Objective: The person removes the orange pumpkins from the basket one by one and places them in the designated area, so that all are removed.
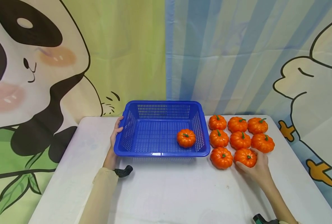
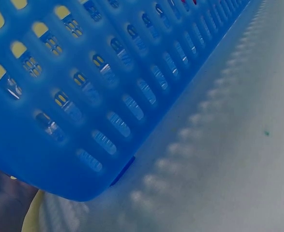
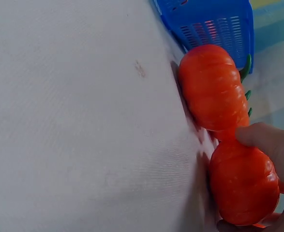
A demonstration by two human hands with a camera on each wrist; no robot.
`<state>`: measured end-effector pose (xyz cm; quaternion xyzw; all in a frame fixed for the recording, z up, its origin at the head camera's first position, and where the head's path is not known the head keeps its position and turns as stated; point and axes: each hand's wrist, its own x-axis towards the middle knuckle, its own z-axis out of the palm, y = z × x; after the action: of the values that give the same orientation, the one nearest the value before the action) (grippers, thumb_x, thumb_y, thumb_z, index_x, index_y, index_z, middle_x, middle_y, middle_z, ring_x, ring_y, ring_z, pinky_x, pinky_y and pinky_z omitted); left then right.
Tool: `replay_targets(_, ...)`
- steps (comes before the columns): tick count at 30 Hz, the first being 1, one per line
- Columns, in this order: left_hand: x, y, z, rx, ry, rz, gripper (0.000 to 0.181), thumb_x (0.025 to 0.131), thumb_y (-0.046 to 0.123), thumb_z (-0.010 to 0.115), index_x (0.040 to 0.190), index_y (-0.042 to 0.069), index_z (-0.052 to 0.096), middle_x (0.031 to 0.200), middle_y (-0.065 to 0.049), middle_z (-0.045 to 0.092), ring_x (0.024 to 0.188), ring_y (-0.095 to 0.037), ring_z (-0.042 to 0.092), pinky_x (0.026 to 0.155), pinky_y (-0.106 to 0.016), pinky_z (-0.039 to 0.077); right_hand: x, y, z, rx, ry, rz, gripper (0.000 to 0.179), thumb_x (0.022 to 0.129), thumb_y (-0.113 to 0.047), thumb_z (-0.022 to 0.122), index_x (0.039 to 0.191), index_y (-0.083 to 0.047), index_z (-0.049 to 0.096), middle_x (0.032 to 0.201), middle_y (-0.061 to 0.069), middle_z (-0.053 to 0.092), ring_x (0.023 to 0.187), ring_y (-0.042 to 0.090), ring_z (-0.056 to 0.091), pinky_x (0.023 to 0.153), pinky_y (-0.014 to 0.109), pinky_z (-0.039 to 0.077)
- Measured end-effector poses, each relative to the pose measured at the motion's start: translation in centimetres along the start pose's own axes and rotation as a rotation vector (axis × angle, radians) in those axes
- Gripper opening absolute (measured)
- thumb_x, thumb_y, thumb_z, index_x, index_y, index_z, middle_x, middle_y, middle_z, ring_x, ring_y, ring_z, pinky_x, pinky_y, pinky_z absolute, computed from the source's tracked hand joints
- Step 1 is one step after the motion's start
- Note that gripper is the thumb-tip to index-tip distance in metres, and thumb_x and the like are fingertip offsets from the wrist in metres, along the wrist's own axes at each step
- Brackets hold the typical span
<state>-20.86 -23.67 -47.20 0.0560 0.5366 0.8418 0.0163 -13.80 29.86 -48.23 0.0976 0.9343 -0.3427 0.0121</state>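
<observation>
A blue plastic basket (image 1: 157, 153) stands on the white table with one small orange pumpkin (image 1: 186, 138) inside, near its right end. My left hand (image 1: 116, 133) lies along the basket's left side, fingertips at the outer rim; the rest of its fingers are hidden. In the left wrist view, the slotted basket wall (image 2: 117, 96) fills much of the picture. With thumb and fingers, my right hand (image 1: 259, 169) grips a green-stemmed pumpkin (image 1: 245, 158) in the front row. From the right wrist, my thumb (image 3: 260, 137) shows on top of that pumpkin (image 3: 243, 186).
Right of the basket, several more pumpkins sit close together in rows, among them a front-left one (image 1: 221, 158) beside the gripped one. A printed cloth (image 1: 138, 56) hangs behind the table (image 1: 166, 193). Dark camera mounts (image 1: 124, 171) stick out from both wrists.
</observation>
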Motion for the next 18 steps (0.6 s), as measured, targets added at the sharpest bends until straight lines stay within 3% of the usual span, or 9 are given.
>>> replay_targets(9,0.0,-0.1,0.0,-0.018,0.003,0.004,0.056,0.098,0.010,0.011,0.153,0.021,0.008,0.162,-0.009,0.007,0.135,-0.031,0.029,0.094,-0.029,0.047,0.0,0.3,0.3,-0.047,-0.006,0.038,0.110,0.079,-0.044,0.076,0.152,0.001,0.006,0.144,0.040,0.017,0.124,0.055,0.030,0.099,0.073,0.032)
replay_targets(13,-0.1,0.0,0.1,-0.021,0.006,-0.001,0.056,0.098,0.010,0.010,0.153,0.022,0.009,0.162,-0.008,0.007,0.135,-0.031,0.030,0.093,-0.029,0.048,-0.5,-0.3,0.0,-0.101,0.078,-0.007,0.120,0.075,-0.046,0.079,0.154,-0.001,0.000,0.149,0.038,0.014,0.128,0.056,0.026,0.096,0.074,0.031)
replay_targets(18,-0.1,0.2,0.3,-0.023,0.005,0.001,0.056,0.097,0.010,0.010,0.153,0.022,0.009,0.162,-0.007,0.006,0.137,-0.033,0.024,0.094,-0.028,0.047,-1.2,-1.9,-0.4,-0.120,0.161,-0.114,0.116,0.073,-0.039,0.083,0.153,-0.001,0.009,0.152,0.034,0.017,0.131,0.055,0.026,0.094,0.074,0.033)
